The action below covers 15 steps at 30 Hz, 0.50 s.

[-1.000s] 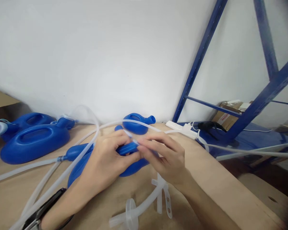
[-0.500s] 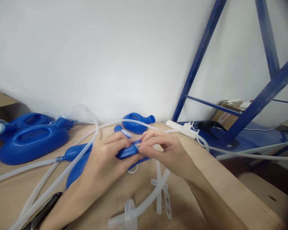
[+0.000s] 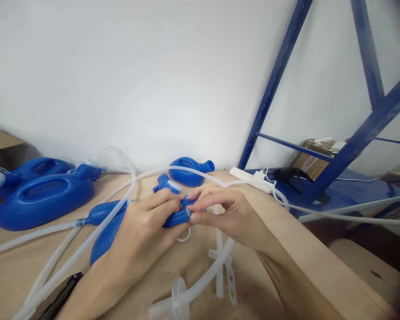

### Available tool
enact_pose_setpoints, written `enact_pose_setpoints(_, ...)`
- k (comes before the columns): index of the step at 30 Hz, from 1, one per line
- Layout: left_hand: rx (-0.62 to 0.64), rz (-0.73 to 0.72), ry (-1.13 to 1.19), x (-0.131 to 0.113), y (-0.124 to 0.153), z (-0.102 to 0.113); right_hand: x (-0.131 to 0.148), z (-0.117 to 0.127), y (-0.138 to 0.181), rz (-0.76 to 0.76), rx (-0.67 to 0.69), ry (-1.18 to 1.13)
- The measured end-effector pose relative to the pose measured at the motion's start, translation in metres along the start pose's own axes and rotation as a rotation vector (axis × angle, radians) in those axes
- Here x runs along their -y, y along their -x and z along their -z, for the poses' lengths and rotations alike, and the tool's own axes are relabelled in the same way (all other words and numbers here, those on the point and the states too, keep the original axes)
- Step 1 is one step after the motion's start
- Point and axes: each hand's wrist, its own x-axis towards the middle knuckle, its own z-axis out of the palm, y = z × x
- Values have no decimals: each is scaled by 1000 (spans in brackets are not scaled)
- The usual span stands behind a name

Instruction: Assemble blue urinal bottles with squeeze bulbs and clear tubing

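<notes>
My left hand (image 3: 143, 231) is wrapped round the neck of a blue rubber bag (image 3: 103, 233) lying on the wooden table (image 3: 320, 262). My right hand (image 3: 226, 213) pinches the blue nozzle end (image 3: 178, 217) of that bag between thumb and fingers, right against my left fingertips. A clear tube with a flange and side tabs (image 3: 203, 284) lies on the table just below both hands. A small clear ring (image 3: 184, 235) hangs under the nozzle.
Two large blue bags (image 3: 43, 200) lie at the left, a smaller one (image 3: 190, 171) at the back by the white wall. Long clear hoses (image 3: 86, 240) cross the table. A white power strip (image 3: 250, 175) and blue shelf frame (image 3: 346, 146) stand at right.
My right hand's fingers have curled in from a looser reach to a tight pinch on the nozzle. Both hands have shifted slightly left and up.
</notes>
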Motion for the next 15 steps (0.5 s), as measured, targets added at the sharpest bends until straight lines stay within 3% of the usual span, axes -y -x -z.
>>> enact_pose_setpoints(5, -8, 5, -35, -2, 1, 3, 9, -7, 2, 49, -23, -11)
enact_pose_setpoints(9, -72, -18, -20, -2, -1, 6, 16, -12, 5, 158, -65, 171)
enact_pose_setpoints(15, -95, -79, -23, 0, -1, 9, 8, -14, 3, 258, -85, 235)
